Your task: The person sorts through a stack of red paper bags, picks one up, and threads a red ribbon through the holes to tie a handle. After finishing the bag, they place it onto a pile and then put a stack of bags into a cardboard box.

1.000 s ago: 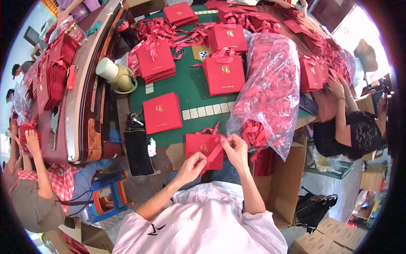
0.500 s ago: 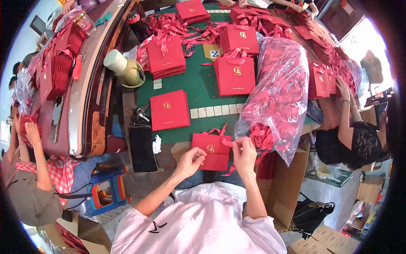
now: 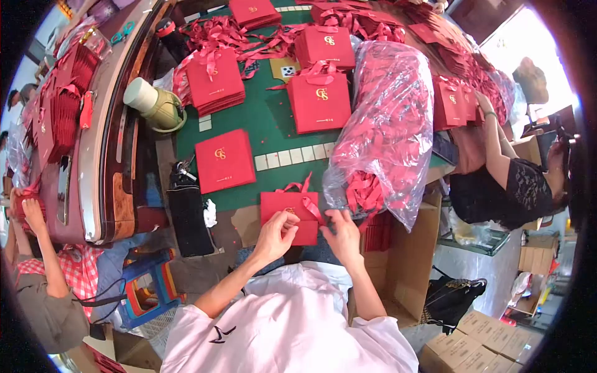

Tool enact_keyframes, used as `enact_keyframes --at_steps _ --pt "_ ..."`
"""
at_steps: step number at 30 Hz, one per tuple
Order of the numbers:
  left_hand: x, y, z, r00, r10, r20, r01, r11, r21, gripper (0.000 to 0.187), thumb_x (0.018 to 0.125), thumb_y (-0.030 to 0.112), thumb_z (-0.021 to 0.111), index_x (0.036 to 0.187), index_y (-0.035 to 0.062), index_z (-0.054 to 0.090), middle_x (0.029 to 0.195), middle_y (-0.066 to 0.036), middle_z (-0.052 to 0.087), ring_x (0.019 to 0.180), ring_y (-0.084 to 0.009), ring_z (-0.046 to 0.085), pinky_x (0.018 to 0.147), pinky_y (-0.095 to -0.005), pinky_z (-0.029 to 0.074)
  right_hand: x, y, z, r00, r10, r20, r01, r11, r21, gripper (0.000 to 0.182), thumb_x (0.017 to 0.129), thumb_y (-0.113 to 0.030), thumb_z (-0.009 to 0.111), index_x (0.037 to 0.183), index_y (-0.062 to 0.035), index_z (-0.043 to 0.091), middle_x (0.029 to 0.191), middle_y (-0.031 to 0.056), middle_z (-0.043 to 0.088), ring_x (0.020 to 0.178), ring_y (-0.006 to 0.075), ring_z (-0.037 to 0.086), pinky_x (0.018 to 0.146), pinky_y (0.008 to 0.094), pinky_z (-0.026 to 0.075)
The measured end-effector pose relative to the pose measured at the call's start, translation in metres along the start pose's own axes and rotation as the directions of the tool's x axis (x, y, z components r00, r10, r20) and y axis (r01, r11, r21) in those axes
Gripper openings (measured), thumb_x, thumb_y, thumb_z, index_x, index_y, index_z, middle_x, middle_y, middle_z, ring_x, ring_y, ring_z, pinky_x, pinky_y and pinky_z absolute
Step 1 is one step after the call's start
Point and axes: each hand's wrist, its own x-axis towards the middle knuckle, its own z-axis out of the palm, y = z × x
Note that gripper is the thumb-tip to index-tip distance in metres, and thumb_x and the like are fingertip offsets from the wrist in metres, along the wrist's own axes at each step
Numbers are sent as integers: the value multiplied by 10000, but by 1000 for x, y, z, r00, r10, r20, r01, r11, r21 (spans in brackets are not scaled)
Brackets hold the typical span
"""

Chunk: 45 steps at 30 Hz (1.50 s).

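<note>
Head view. A flat red paper gift bag w/ gold logo (image 3: 287,214) lies at the near edge of the green felt tabletop (image 3: 273,133), just in front of the person in the pale pink shirt. Left hand (image 3: 275,235) rests on the bag's near left part, fingers curled and pinching at its lower edge. Right hand (image 3: 341,234) sits at the bag's near right corner, fingers bent and closed on a red satin ribbon (image 3: 311,208) that runs diagonally across the bag face; a ribbon loop stands up at the bag's far edge.

Just right of the bag: a large clear plastic sack stuffed w/ red ribbons (image 3: 384,130), slumped over the tabletop's right edge above an open brown cardboard box (image 3: 410,261). Far left of the bag: another flat red bag (image 3: 224,160); further off, stacks of red bags w/ ribbon handles (image 3: 321,102). Black pouch (image 3: 188,217) lies near left, off the felt. A co-worker in a black top (image 3: 504,193) reaches onto the tabletop at right.
</note>
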Motion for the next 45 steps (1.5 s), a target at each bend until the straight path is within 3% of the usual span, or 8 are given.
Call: enact_keyframes --at_steps 5,11,14,17,25,30,34,45 --pt "0 -4 2 1000 22 -8 -22 998 55 181 854 -5 651 1032 1 620 976 -95 633 851 -190 672 729 -297 545 -3 1 7 987 -111 -115 103 992 -74 186 781 -97 753 877 -50 600 854 123 614 823 324 645 691 408 505" --pt "-3 19 10 977 184 110 -203 958 203 351 880 18 655 1220 16 568 1091 -125 648 950 -224 658 847 -302 521 0 -35 0 991 106 -78 -65 909 411 159 879 -114 713 938 -4 615 744 95 672 659 137 657 595 294 511" --pt "-10 3 28 989 45 141 -12 974 -225 395 957 35 567 1323 -4 424 1076 -139 653 965 -186 641 871 -323 508 12 -48 6 986 164 -33 -117 814 569 155 887 -104 706 965 2 625 749 56 674 659 92 619 594 264 505" --pt "-14 20 9 972 -157 175 178 978 -111 282 975 45 537 1243 6 457 954 -95 651 879 -156 634 815 -309 506 23 -44 9 977 94 -193 2 894 447 122 892 -80 695 937 -1 613 738 69 672 678 83 631 585 261 505" --pt "-17 -9 -23 980 -144 140 152 987 -49 129 974 59 551 1080 10 605 863 -14 617 762 -90 595 709 -248 506 31 -23 3 960 91 -265 -22 967 253 163 885 -114 700 892 -16 570 637 100 626 570 195 626 554 334 494" --pt "-2 -8 -33 982 -186 45 190 968 -162 134 946 7 566 1058 7 640 896 -45 625 793 -100 634 709 -248 532 24 -51 -8 915 -213 -342 220 975 -18 407 734 -84 803 1072 -33 583 1083 185 584 951 374 593 787 416 503" --pt "7 -3 -32 967 -247 62 251 882 -399 167 906 -4 657 1051 -5 574 896 -58 635 769 -99 648 673 -232 536 19 -67 13 931 -366 -3 362 919 159 457 741 -142 805 1138 -57 595 1141 133 621 1074 322 612 864 400 519" --pt "15 -8 -43 970 -226 89 242 935 -259 247 858 -62 685 1039 0 530 948 -74 611 891 -126 656 763 -240 555 25 -55 27 949 -279 145 238 939 250 171 849 -51 672 1016 -36 643 903 135 666 828 311 683 713 378 542"
